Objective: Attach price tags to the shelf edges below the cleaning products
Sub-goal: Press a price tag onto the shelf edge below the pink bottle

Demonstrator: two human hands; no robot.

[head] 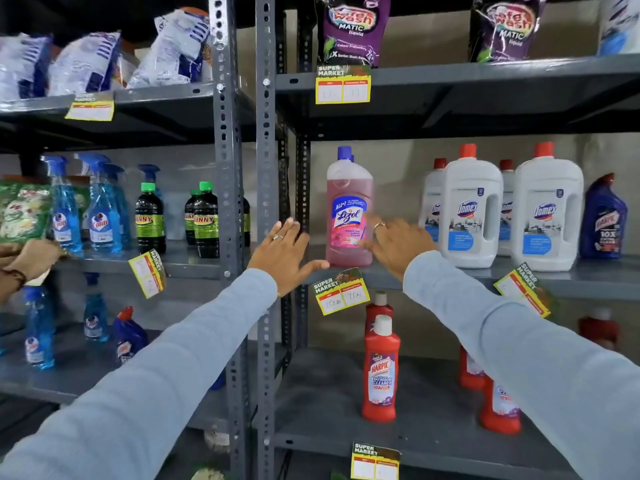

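A pink Lizol bottle (349, 209) stands at the left end of the middle grey shelf (588, 280). Just below it a yellow price tag (341, 296) hangs tilted on the shelf edge. My left hand (282, 256) is spread open beside the bottle's left, its thumb close to the tag's top. My right hand (398, 245) is open too, fingers touching the bottle's lower right side. Neither hand holds anything. Another tag (524, 289) hangs crooked under the white Domex jugs (472, 216).
Tags (343, 86) also sit on the upper shelf edge, on the left rack (147, 273) and on the bottom shelf (375, 462). Red Harpic bottles (380, 372) stand below. Another person's hands (24, 259) work at the far left by blue spray bottles (104, 209). Upright posts (265, 202) split the racks.
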